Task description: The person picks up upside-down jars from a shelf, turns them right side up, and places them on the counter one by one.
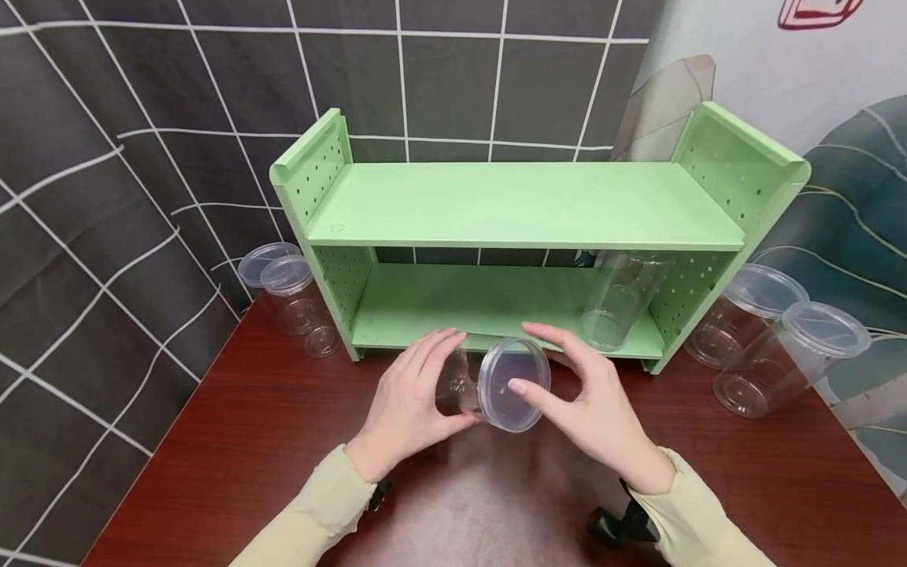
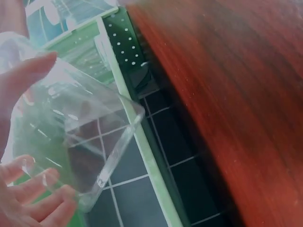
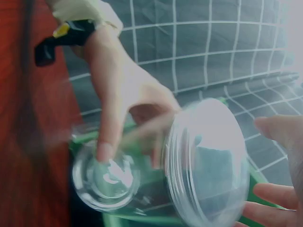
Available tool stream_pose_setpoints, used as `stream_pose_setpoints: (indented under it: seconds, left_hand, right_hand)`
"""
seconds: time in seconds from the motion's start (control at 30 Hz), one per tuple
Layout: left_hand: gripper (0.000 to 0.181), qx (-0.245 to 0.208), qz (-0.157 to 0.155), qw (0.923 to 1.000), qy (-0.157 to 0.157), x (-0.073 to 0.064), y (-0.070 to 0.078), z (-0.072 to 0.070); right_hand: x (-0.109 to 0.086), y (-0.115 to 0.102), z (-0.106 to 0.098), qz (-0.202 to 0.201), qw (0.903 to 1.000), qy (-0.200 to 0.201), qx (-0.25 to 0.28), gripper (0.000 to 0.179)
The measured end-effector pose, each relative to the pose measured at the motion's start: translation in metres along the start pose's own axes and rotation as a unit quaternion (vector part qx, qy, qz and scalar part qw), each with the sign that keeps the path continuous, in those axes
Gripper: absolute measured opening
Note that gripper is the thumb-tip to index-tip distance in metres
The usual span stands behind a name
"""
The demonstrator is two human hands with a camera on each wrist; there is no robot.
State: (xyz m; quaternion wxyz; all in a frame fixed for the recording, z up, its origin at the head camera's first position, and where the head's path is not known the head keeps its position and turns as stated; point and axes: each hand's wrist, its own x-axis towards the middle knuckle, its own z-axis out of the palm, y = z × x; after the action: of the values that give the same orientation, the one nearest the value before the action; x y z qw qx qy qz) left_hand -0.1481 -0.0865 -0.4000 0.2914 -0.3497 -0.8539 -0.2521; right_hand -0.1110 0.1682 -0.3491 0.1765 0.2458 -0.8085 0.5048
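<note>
A clear plastic jar [image 1: 459, 384] with a translucent round lid [image 1: 514, 394] is held tilted above the table, in front of the green shelf. My left hand [image 1: 411, 394] grips its body, thumb below and fingers over the top in the head view. Its lid faces my right hand [image 1: 598, 405], whose fingers are spread around the lid's side. In the right wrist view, the right thumb stands apart from the lid; whether the other fingertips touch its rim, I cannot tell. The left wrist view shows the left fingers [image 2: 57, 198] against the clear wall.
The green two-tier shelf [image 1: 531, 205] stands at the table's back, with a clear jar [image 1: 618, 307] at the lower tier's right. Two lidded jars [image 1: 286, 276] stand left of it. Two larger lidded jars, one behind [image 1: 765, 291] and one in front [image 1: 825, 331], stand right.
</note>
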Motion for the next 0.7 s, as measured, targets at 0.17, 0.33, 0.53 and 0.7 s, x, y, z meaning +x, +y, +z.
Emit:
stream_pose_setpoints:
  seconds: [0.17,0.33,0.53,0.7]
  left_hand:
    - [0.105,-0.078,-0.082,0.9933,-0.023,-0.005,-0.001,0.000]
    - [0.104,-0.132,-0.156,0.9778,-0.044,-0.011,-0.004,0.000]
    - [0.104,-0.161,-0.197,0.9654,-0.058,-0.018,-0.010,0.001]
    - [0.105,-0.171,-0.217,0.9589,-0.066,-0.023,-0.017,0.001]
  right_hand:
    - [0.006,-0.005,-0.021,-0.019,0.9963,0.082,0.018,0.063]
    - [0.014,-0.007,-0.046,-0.045,0.9743,0.206,0.081,0.054]
    - [0.024,-0.010,-0.076,-0.065,0.9208,0.338,0.183,0.051]
    - [0.033,-0.008,-0.103,-0.045,0.8892,0.423,0.169,0.057]
